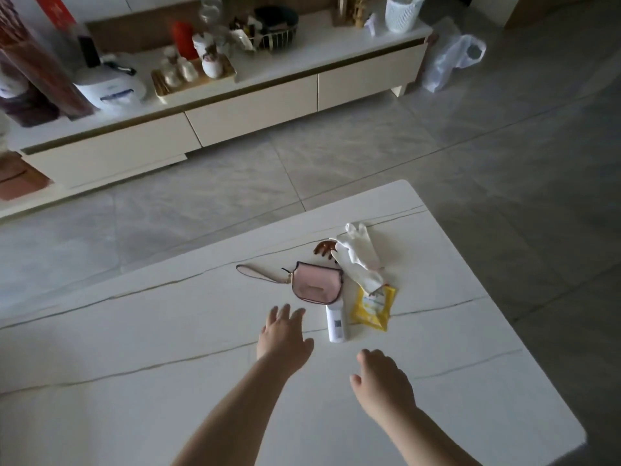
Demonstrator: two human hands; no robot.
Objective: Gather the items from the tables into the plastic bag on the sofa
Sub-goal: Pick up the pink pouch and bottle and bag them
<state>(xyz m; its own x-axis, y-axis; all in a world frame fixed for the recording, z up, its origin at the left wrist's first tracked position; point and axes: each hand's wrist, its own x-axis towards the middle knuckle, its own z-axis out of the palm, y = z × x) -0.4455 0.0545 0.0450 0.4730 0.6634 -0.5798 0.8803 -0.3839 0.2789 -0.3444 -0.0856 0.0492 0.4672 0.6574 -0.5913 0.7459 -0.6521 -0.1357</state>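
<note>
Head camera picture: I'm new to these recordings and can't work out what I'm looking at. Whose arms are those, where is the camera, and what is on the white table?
There is no machine here. The camera sits on a person's head and looks forward and down, so the two bare arms reaching in from the bottom are that person's own. The left hand is spread open above the table, close to a pink pouch with a wrist strap. The right hand hovers lower right, fingers loosely curled. Neither has anything in its grip.

On the white table lies a small cluster: the pouch, a white tube, a yellow packet, a white glove and a brown hair clip. The glove's cuff overlaps the packet. Beyond, across the tiled floor, stands a low cabinet crowded with household things.
</note>
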